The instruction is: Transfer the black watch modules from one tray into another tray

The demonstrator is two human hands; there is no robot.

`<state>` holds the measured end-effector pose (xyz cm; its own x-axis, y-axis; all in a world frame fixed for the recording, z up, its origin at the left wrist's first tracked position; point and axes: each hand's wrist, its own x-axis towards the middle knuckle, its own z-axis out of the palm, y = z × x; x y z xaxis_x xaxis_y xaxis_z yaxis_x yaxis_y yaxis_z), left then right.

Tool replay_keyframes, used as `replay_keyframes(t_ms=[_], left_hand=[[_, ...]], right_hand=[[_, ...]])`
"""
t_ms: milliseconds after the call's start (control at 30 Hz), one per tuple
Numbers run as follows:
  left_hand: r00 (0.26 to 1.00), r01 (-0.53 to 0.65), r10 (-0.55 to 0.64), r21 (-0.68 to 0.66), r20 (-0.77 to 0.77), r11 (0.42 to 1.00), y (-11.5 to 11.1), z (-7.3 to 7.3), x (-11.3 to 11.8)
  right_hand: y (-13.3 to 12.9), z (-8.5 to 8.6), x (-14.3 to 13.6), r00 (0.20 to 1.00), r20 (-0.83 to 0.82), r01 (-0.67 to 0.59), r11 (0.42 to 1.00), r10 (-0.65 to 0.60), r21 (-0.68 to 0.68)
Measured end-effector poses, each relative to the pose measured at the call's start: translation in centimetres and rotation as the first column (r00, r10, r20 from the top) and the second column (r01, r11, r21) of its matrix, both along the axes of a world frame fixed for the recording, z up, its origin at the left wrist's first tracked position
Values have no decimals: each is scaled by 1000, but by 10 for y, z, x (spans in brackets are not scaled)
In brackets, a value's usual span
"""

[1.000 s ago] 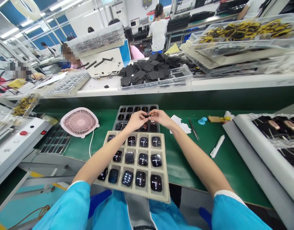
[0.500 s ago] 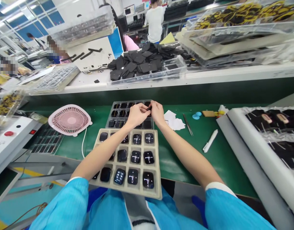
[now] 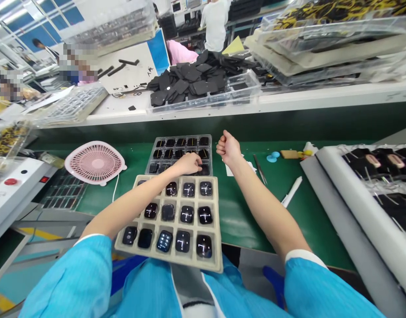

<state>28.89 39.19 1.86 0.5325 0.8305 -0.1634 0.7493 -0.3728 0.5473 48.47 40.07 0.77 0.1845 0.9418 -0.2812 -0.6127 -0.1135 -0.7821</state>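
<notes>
My left hand point(image 3: 188, 164) is over the lower right of a clear tray point(image 3: 150, 167) of black square pieces. Its fingers are pinched together; anything between them is too small to tell. To the right of that tray, my right hand point(image 3: 228, 148) is raised with curled fingers, and whatever may be inside is hidden. A beige compartment tray point(image 3: 217, 225) of square watch faces lies nearer to me, under my left forearm. Several of the faces are lit.
A pink fan point(image 3: 97, 162) stands at the left. White paper point(image 3: 229, 170), tweezers point(image 3: 260, 170) and a white pen point(image 3: 292, 191) lie right. Black pads point(image 3: 189, 79) are heaped on the shelf. A grey-white rack point(image 3: 355, 198) borders the right. People are in the background.
My hands have parted. The left has moved down over the clear tray's lower right cells; the right has lifted away to the right and curled its fingers.
</notes>
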Motion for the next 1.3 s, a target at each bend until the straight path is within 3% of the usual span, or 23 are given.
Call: replay_keyframes(t_ms=[100,267,467,667,767,833,933,1067,1167,1233,1300], left_hand=[[998,4,3,89,-70,996,8,0,2],[989,-109,128,235,-68,966,29,-9,13],[987,-42,83,280,-136,959,47,-22,18],[979,-94,52,213,196,972,47,-16,14],[902,-190,141,82,408,978,43,-7,20],[838,-229,190,15,512,973,41,1,24],[764,-245,232,-61,602,968,36,13,27],[745,-209,235,-115,625,971,26,23,30],[747,-230,249,-112,617,967,18,24,35],[737,-251,279,-135,615,959,16,22,40],[721,-275,321,-171,614,946,18,21,42]], right_hand=[[0,-2,-1,987,156,-32,999,26,36],[-3,-1,-6,936,349,-91,991,52,95],[-8,-3,-10,766,638,-66,979,-75,194],[-11,-4,-9,471,870,-41,982,-144,185],[-13,-9,-11,340,933,-50,989,-116,141],[-14,-12,-13,310,946,-95,987,-96,131],[-16,-13,-15,349,927,-173,963,-137,207],[-16,-9,-18,501,843,-205,919,-199,338],[-13,-10,-21,570,785,-90,932,-242,352],[-7,-15,-20,594,761,20,950,-261,311],[-1,-20,-16,668,702,114,967,-246,230]])
